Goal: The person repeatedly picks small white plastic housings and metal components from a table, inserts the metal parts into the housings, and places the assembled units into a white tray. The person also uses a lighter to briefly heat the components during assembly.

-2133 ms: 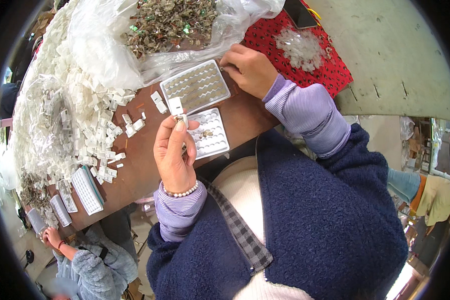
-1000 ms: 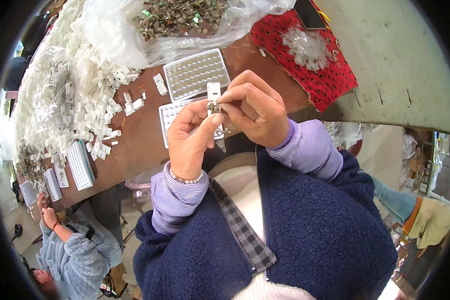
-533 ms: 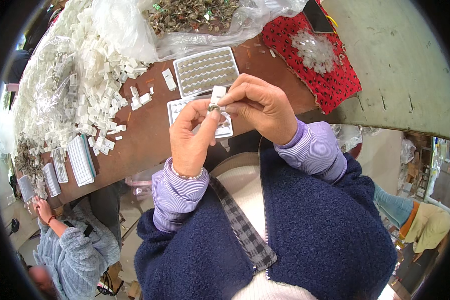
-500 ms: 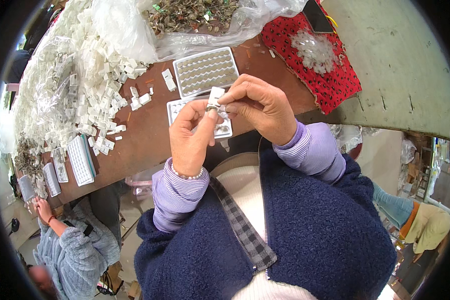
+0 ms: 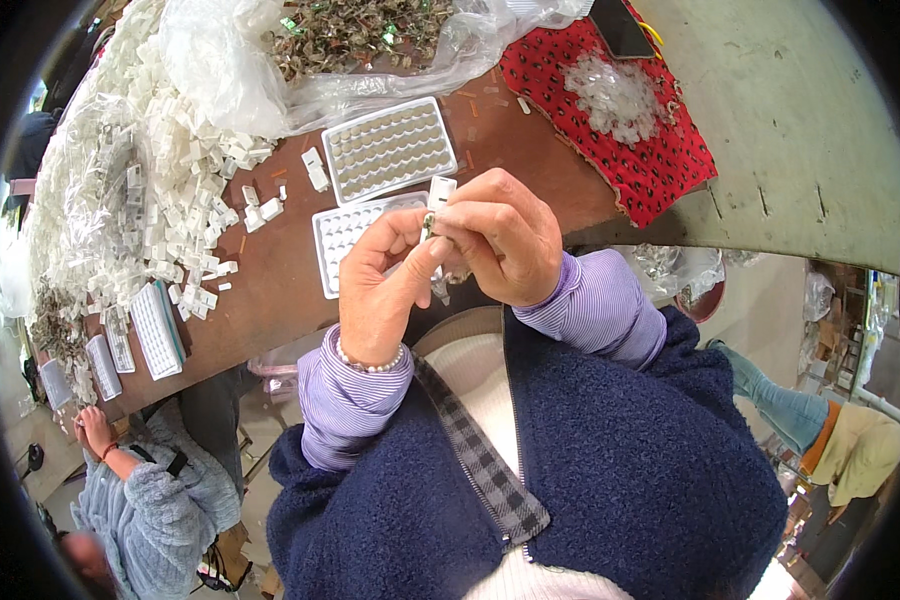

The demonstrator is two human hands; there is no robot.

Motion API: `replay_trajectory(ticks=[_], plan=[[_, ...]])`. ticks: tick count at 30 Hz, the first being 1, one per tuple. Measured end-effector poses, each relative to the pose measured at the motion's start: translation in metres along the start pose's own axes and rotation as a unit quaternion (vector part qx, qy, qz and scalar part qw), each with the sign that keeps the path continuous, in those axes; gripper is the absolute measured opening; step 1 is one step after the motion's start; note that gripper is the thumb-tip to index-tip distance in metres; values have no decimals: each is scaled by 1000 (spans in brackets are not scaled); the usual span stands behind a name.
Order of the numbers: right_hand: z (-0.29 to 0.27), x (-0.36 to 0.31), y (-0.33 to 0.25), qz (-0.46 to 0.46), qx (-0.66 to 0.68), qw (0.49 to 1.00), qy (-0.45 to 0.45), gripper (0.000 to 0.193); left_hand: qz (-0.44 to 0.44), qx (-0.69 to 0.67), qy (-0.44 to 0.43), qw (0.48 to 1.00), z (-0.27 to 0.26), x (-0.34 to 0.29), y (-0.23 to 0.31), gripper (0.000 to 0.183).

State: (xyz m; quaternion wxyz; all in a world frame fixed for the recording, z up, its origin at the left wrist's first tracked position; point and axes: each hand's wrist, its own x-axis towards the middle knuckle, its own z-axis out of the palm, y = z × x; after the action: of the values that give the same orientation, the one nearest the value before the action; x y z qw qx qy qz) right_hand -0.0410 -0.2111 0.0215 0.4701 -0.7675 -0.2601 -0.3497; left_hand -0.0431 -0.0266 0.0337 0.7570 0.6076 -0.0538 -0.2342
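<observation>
Head view gives me both hands raised together over the near edge of the brown table (image 5: 270, 320). I see the left hand (image 5: 382, 285) pinched nearly closed, thumb against fingers, holding a small white casing (image 5: 442, 190) upright, with a bit of metal (image 5: 429, 222) at its lower part. The right hand (image 5: 510, 235) is curled, its fingertips touching the casing's right side; I cannot tell whether they grip it or only press. The casing sits between the hands, above the lower white tray (image 5: 332, 258), which they partly hide. Just beyond that lies the upper white tray (image 5: 395, 189), its rows filled with round greyish pieces. To the left I have a large heap of white casings (image 5: 185, 205); farther back, clear plastic sheeting (image 5: 235, 85) surrounds many small metal parts (image 5: 360, 40). Clear pieces (image 5: 615, 97) rest on a red patterned cloth (image 5: 660, 185) at right.
</observation>
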Motion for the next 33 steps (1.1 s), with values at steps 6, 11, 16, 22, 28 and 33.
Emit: replay_trajectory(ticks=[6,11,16,22,28,33], plan=[[11,-7,-12,195,100,976,-18,21,3,-13,7,1000,-11,0,-5,23],[15,2,-8,130,91,987,-23,31,32,3,58,998,-21,-1,-5,21],[11,12,-2,194,57,978,-43,23,0,16,48,999,-21,-2,-4,21],[-2,11,3,82,-30,995,-48,23,-23,-60,5,998,-15,-2,-2,26],[-11,2,1,88,13,996,-26,29,13,-54,75,996,2,4,-8,25],[-16,-1,3,50,-14,999,-16,29,-21,-92,85,992,22,15,-8,16]])
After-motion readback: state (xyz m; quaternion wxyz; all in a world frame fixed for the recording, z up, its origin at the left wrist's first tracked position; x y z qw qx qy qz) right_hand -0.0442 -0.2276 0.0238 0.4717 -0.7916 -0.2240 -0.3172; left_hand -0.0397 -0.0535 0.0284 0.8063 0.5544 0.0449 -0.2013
